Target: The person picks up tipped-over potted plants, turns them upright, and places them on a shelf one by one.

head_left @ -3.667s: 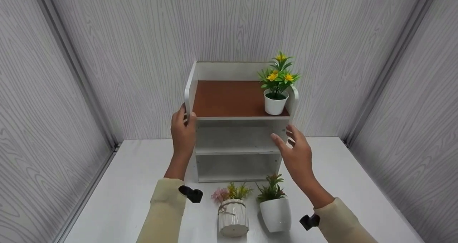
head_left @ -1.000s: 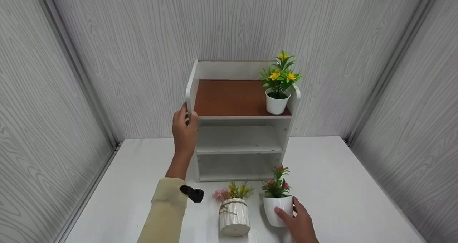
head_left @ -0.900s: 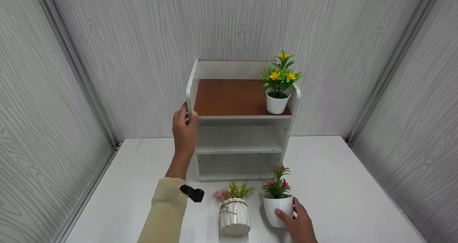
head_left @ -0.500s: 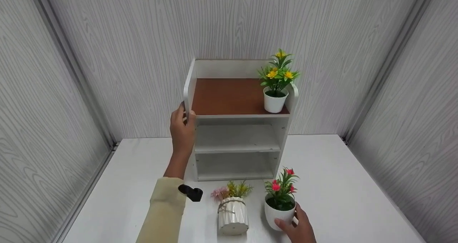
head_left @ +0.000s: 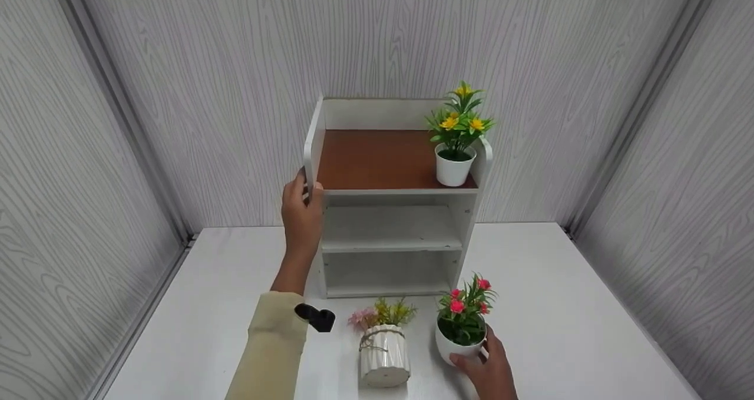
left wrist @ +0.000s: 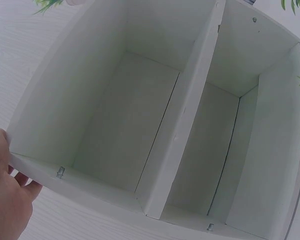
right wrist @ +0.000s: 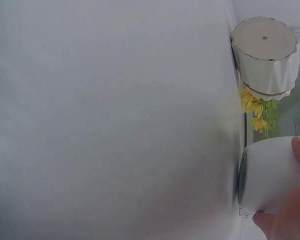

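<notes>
My left hand (head_left: 302, 214) grips the left side panel of a white shelf unit (head_left: 392, 250) with a brown top board; the thumb is on the panel's front edge. In the left wrist view that hand (left wrist: 7, 187) holds the panel's edge beside the compartments. My right hand (head_left: 492, 369) holds a white flowerpot (head_left: 453, 348) with pink-red flowers, thumb in front and fingers on its right side. The pot's mouth and leaves face up towards the head camera. In the right wrist view the pot's base (right wrist: 243, 175) is close to the table; contact is unclear.
A ribbed white vase (head_left: 384, 356) with twine and pink and yellow flowers lies on its side, base towards me. A white pot with yellow flowers (head_left: 453, 167) stands at the right of the top board. Grey wood-grain walls (head_left: 389, 40) enclose the white table (head_left: 548, 306).
The right hand came down from beside the shelf and took hold of the flowerpot. It has tipped the pot up, so more leaves show. The left hand stays on the panel.
</notes>
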`<state>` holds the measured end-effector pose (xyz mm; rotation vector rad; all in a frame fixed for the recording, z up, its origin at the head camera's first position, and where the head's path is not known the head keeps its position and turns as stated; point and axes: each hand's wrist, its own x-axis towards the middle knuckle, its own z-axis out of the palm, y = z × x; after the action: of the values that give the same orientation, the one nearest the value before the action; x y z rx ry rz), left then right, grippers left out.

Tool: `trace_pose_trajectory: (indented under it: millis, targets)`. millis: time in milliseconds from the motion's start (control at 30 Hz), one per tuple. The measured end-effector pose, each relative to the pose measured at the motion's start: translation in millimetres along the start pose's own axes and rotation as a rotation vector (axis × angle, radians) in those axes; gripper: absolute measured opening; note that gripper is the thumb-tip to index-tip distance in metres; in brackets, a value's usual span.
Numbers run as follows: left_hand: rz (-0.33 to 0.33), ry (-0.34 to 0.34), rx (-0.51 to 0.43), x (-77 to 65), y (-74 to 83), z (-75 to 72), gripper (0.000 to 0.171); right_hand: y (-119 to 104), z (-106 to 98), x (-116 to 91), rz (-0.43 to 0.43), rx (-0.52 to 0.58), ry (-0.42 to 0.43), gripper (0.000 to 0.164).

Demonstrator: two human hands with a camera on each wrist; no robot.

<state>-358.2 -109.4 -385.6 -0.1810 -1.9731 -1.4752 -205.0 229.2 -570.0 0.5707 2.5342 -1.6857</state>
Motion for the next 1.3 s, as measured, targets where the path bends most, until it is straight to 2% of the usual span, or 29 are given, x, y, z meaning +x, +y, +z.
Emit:
trace_pose_trajectory:
  millis: [167, 367, 600, 900, 1067, 1300]
  targets:
    - [0.001, 0.001, -0.007, 0.4, -0.5, 0.2, 0.053, 4.1, 2.2, 4.5, -0.029, -0.045, 0.016, 0.121]
    - [0.001, -0.003, -0.002, 0.8, -0.5, -1.0, 0.054, 8.3, 3.9, 6.3, -0.056, -0.044, 0.010, 0.120]
    - [-0.003, -0.002, -0.001, 1.8, -0.3, -3.1, 0.053, 8.1, 4.2, 2.8, -0.034, -0.041, -0.006, 0.124]
    - [-0.014, -0.002, 0.013, 1.9, -0.8, -3.4, 0.055, 6.5, 3.6, -1.0, 0.001, 0.005, 0.018, 0.139]
    - [-0.028, -0.007, 0.012, 0.8, -0.6, -2.0, 0.055, 8.7, 3.4, 3.1, -0.015, 0.029, -0.003, 0.137]
    - [-0.011, -0.008, 0.003, 0.9, -0.7, -0.4, 0.055, 8.7, 3.8, 2.6, -0.013, 0.032, 0.004, 0.136]
